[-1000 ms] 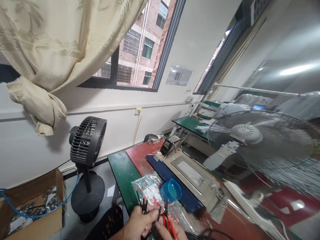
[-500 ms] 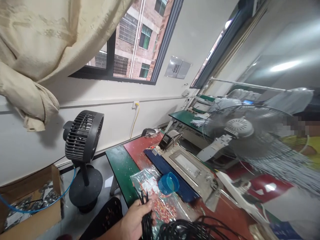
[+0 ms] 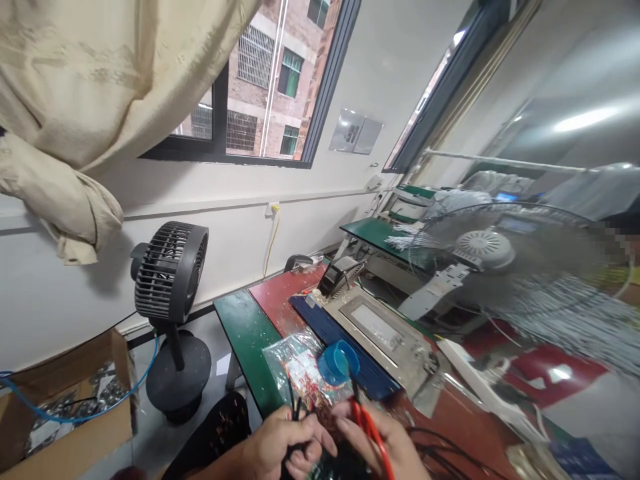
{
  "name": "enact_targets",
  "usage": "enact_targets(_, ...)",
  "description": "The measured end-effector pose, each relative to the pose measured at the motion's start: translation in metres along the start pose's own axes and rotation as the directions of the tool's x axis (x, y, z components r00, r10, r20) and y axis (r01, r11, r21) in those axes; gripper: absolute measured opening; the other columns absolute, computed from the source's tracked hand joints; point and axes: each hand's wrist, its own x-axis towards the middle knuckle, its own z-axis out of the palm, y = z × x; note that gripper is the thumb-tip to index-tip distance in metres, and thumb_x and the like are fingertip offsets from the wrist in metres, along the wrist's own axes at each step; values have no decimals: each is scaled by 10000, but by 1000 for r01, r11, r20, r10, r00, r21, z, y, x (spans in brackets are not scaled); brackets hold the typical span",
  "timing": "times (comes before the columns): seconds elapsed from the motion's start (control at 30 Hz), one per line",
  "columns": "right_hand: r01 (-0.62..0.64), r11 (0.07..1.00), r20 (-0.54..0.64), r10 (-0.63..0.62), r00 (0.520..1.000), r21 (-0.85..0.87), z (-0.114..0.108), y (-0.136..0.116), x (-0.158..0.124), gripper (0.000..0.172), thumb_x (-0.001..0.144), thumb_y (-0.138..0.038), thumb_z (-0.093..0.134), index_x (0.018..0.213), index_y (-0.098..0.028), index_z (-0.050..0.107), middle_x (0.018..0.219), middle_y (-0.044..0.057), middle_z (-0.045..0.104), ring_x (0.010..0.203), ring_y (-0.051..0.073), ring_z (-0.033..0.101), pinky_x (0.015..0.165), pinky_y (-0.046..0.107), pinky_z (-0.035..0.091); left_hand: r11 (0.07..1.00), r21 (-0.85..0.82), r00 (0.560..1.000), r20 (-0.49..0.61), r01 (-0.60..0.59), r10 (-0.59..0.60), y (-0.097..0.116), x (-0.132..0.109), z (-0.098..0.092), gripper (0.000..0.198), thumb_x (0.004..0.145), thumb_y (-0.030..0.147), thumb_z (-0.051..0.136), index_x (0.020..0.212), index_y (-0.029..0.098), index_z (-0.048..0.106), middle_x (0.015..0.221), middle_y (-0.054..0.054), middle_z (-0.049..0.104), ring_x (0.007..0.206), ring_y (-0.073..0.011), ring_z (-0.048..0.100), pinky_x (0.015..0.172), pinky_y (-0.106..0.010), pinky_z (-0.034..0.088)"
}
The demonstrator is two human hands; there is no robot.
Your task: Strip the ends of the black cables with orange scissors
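My left hand [image 3: 280,443] is closed around a bundle of black cables [image 3: 296,408], whose cut ends stick up past the thumb. Close beside it, my right hand [image 3: 387,443] grips a red-handled hand tool [image 3: 370,427]. Its dark tip points up and away from me; blur hides whether it is scissors or pliers. More black cables [image 3: 445,450] lie at the lower right, partly behind the right hand. Beyond both hands, a clear plastic bag [image 3: 280,353] of small red and orange pieces lies on the table, next to a blue plastic cup [image 3: 340,363].
A beige bench machine [image 3: 370,327] with a dark blue base stands past the cup on the red and green table [image 3: 240,320]. At right a white fan [image 3: 483,250] spins. A black fan [image 3: 173,273] and a cardboard box [image 3: 70,440] stand on the floor at left.
My right hand has come into view with the red-handled tool and moved up beside the left hand. My left hand has kept its hold on the cables and dropped slightly lower.
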Motion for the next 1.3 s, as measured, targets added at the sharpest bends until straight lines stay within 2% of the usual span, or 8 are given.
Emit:
enact_targets(0.1, -63, 987, 258, 23, 966, 147, 28, 5, 20, 368, 690, -519, 617, 719, -153, 642, 552, 0, 588, 459, 116, 494, 464, 225, 399, 999, 38, 1000, 0, 15, -15, 2, -2, 0, 351, 740, 418, 561, 670, 80, 625, 522, 29, 392, 357, -15, 219, 389, -243, 41)
enact_targets(0.17, -140, 959, 311, 59, 949, 246, 37, 15, 24, 388, 690, -542, 609, 703, -154, 609, 485, -29, 535, 377, 78, 415, 395, 196, 327, 997, 74, 999, -15, 33, -32, 2, -1, 1, 361, 721, 433, 578, 682, 78, 625, 508, 33, 401, 340, -9, 208, 385, -251, 31)
enact_targets(0.47, -113, 947, -3, 120, 993, 301, 35, 46, 22, 376, 632, -510, 670, 647, -145, 582, 470, -46, 473, 449, 89, 391, 468, 223, 280, 980, 197, 940, -338, 34, 35, -7, 18, 3, 508, 532, 624, 649, 671, 149, 538, 405, 99, 343, 326, -14, 204, 367, -221, 83)
enact_targets(0.63, -147, 921, -85, 190, 978, 362, 24, 37, 20, 391, 659, -526, 641, 581, -168, 505, 442, -59, 425, 442, 89, 374, 475, 227, 274, 977, 215, 947, -314, 0, 69, -5, 19, 3, 451, 581, 576, 648, 676, 149, 537, 396, 102, 345, 335, -12, 196, 369, -212, 101)
enact_targets(0.77, -156, 927, -57, 186, 981, 341, 18, 34, 20, 360, 661, -483, 668, 740, -137, 606, 483, -44, 482, 472, 97, 410, 496, 229, 283, 993, 120, 960, -276, -11, 44, -4, 17, 1, 397, 611, 531, 634, 637, 149, 527, 377, 66, 414, 310, -17, 201, 342, -207, 84)
enact_targets(1.1, -77, 958, 140, 40, 989, 275, 30, 36, 20, 383, 723, -520, 590, 685, -139, 611, 550, 6, 559, 490, 103, 423, 495, 238, 319, 999, 16, 976, -216, 29, -25, -4, 14, -2, 357, 620, 484, 629, 683, 142, 548, 359, 48, 441, 280, -22, 198, 316, -197, 84)
enact_targets(1.23, 127, 992, 1, -127, 992, 16, 31, 45, 19, 300, 788, -443, 531, 688, -170, 606, 605, 29, 594, 561, 151, 516, 553, 256, 404, 996, 62, 963, -256, -64, 78, -6, 15, 1, 375, 607, 484, 659, 672, 133, 544, 456, 34, 476, 344, -34, 305, 347, -197, 180)
enact_targets(1.3, 287, 939, -115, -311, 943, -187, 32, 52, 18, 232, 791, -384, 528, 726, -185, 629, 657, 50, 626, 619, 182, 562, 590, 266, 433, 988, 116, 942, -306, -104, 136, -8, 17, 1, 387, 591, 486, 680, 655, 132, 536, 492, 29, 483, 385, -42, 343, 371, -200, 214)
